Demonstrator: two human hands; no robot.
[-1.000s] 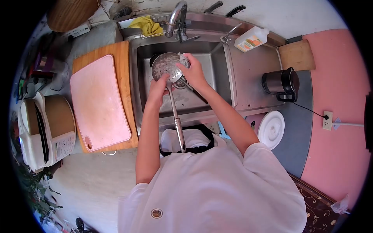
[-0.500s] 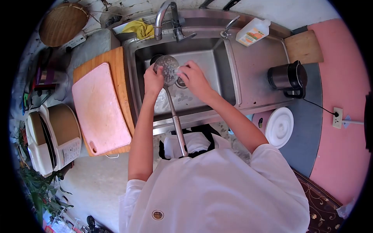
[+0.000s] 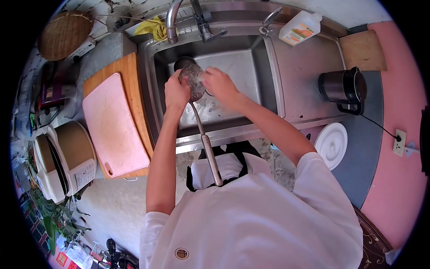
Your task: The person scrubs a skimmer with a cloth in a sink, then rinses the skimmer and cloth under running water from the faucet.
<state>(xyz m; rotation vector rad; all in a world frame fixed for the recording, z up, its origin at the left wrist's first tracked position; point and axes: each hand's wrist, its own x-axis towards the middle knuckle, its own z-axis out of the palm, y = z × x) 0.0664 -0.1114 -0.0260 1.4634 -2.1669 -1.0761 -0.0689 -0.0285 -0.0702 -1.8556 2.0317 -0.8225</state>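
Note:
Over the metal sink point(image 3: 237, 85), my left hand point(image 3: 177, 92) grips the rim of a perforated metal skimmer point(image 3: 196, 85). Its long handle slants down toward my shirt. My right hand point(image 3: 218, 85) is at the right side of the skimmer's bowl, fingers bent together and slightly blurred, with something pale and small at the fingertips that I cannot make out. A dark round object point(image 3: 184, 62) lies in the sink behind the skimmer, partly hidden by it.
Left of the sink, a pink cutting board point(image 3: 114, 125) lies on a wooden board point(image 3: 134, 98). The faucet point(image 3: 172, 22) arches over the back edge. A white bottle point(image 3: 300, 29) and a dark kettle point(image 3: 342, 87) stand at the right.
My right hand has moved off the skimmer's underside to its right side. My left hand has shifted to the left rim. The view has turned slightly, and the skimmer's bowl is tilted more.

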